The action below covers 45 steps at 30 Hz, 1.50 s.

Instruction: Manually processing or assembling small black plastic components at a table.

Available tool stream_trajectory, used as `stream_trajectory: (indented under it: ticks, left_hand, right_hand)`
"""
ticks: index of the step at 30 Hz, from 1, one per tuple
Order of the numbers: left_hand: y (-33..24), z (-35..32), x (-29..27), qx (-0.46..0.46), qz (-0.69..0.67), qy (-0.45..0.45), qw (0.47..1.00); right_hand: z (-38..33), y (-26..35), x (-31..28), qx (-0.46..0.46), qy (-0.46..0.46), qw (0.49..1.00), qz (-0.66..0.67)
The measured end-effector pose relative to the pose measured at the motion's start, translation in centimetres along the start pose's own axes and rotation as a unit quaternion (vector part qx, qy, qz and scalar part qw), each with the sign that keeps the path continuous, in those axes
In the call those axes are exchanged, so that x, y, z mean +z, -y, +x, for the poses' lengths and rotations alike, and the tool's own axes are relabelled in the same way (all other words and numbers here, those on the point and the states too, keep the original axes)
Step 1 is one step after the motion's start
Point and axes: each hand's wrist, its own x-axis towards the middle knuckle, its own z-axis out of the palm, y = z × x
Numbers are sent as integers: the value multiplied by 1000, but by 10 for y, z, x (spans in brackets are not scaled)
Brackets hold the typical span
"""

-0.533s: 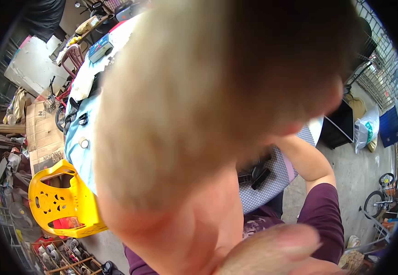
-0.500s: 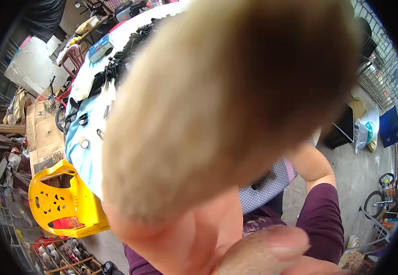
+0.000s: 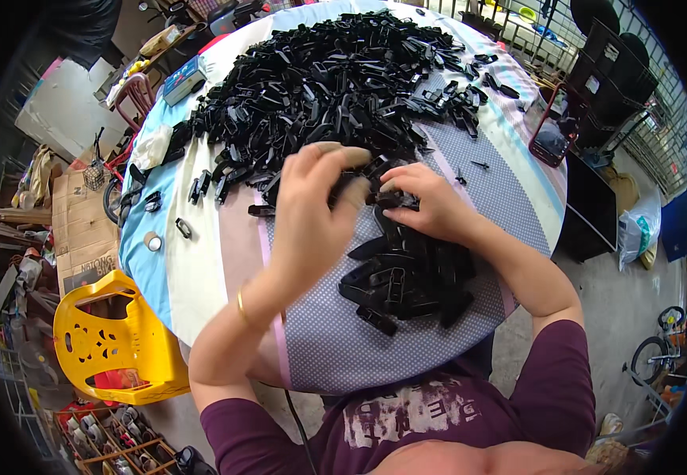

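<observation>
Both hands meet at the middle of the counter point(image 3: 201, 277). The left hand point(image 3: 312, 210) has its fingers curled down, closed around a black clip point(image 3: 375, 168) at the edge of the big pile point(image 3: 328, 79). The right hand point(image 3: 430, 206) has its fingers pinched together on a second clip point(image 3: 395, 199), just beside the left hand's fingertips. The clips are small, glossy black plastic pieces, long and flat with open slots. Hundreds lie heaped loosely across the far half of the counter, and a smaller, tidier stack point(image 3: 407, 277) sits right below the right wrist, close to the person. A few strays point(image 3: 185, 228) lie near the left edge. The counter is round, under a cloth in pale blue, cream, pink and dotted grey bands. A phone point(image 3: 551, 127) rests on its right rim. Down left stands a yellow plastic chair point(image 3: 114, 340), with cardboard point(image 3: 78, 229) behind it. On the right there is bare concrete floor point(image 3: 620, 301) and a metal grille point(image 3: 660, 103).
</observation>
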Motion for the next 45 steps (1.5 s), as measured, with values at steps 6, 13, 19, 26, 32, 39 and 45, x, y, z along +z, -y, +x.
stream_trajectory:
  ticks: [6,13,19,26,32,39,45]
  left_hand:
    - [64,-2,24,25,183,114,976]
    - [58,-3,35,80,255,47,962]
    - [51,-1,27,24,18,9,1000]
    - [55,-5,37,-199,-294,122,927]
    - [38,-10,43,-252,-385,153,874]
    - [38,-13,54,-249,-461,92,847]
    - [36,-12,46,-254,-462,40,849]
  right_hand:
    - [0,0,1,79,64,993,58]
    - [2,6,-9,43,190,978,74]
    - [2,16,-12,-25,100,994,39]
    - [7,20,-23,170,-61,961,211]
    - [5,33,-25,76,37,996,36]
    - [6,24,-23,163,-150,848,482]
    - [5,35,-20,178,-56,950,249]
